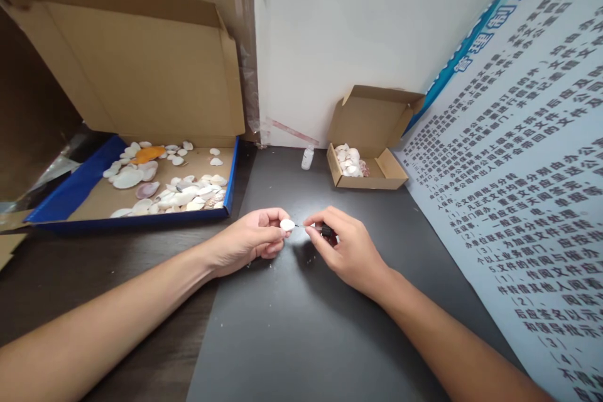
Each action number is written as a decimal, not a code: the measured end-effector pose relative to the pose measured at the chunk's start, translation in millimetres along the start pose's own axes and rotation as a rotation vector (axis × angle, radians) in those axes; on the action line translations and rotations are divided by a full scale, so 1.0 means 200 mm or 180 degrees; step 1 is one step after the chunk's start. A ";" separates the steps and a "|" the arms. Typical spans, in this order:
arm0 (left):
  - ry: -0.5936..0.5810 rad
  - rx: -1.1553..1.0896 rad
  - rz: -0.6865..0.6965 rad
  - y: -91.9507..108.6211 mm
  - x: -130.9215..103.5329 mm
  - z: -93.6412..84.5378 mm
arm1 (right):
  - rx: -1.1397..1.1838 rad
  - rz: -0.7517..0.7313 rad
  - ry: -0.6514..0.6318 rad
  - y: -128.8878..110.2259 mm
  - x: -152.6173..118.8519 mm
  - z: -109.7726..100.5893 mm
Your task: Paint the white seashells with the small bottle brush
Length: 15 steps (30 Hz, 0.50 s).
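Note:
My left hand (264, 233) pinches a small white seashell (287, 225) between thumb and fingers, above the dark grey mat. Facing it, my right hand (346, 245) is closed on a slim tool (326, 230) with a thin pointed tip and a black part by the palm. The tip reaches the shell's right edge, or very nearly; I cannot tell whether it touches. My fingers cover much of the tool, so its exact kind is unclear. Tiny white crumbs are scattered on the mat (264, 339) below and around the hands.
At left, an open blue-edged cardboard box (230, 182) holds many shells and an orange piece (148, 154). A small open carton (370, 183) with shells stands at back right, beside a little white bottle (308, 157). A printed board (532, 157) leans along the right.

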<state>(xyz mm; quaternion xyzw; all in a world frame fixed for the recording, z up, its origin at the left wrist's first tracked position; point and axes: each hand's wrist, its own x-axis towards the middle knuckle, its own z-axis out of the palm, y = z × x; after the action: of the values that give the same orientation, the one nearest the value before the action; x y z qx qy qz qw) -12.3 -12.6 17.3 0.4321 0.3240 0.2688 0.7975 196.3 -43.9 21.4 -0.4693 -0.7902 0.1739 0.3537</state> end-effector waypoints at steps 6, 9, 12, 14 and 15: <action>0.0048 -0.0081 -0.0057 0.00 0.00 0.00 | 0.0236 -0.0197 0.0345 -0.02 0.00 -0.01; 0.0056 -0.0103 -0.0061 0.00 -0.01 0.00 | 0.0116 -0.0170 0.0266 -0.03 -0.01 0.00; 0.0061 -0.0109 -0.0036 0.01 -0.01 0.00 | -0.0019 -0.0059 0.0376 -0.03 0.00 0.00; 0.0042 -0.0089 -0.0031 0.01 -0.01 0.00 | 0.0007 -0.0083 0.0364 -0.03 0.00 0.00; 0.0031 -0.0077 -0.0032 0.00 -0.01 0.00 | 0.0005 -0.0084 0.0330 -0.03 0.00 0.00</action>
<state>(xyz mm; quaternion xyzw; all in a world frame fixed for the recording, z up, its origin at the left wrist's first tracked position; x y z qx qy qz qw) -13.5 -13.0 18.4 0.4195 0.3268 0.2708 0.8025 192.8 -46.4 25.9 -0.4669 -0.7768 0.1453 0.3968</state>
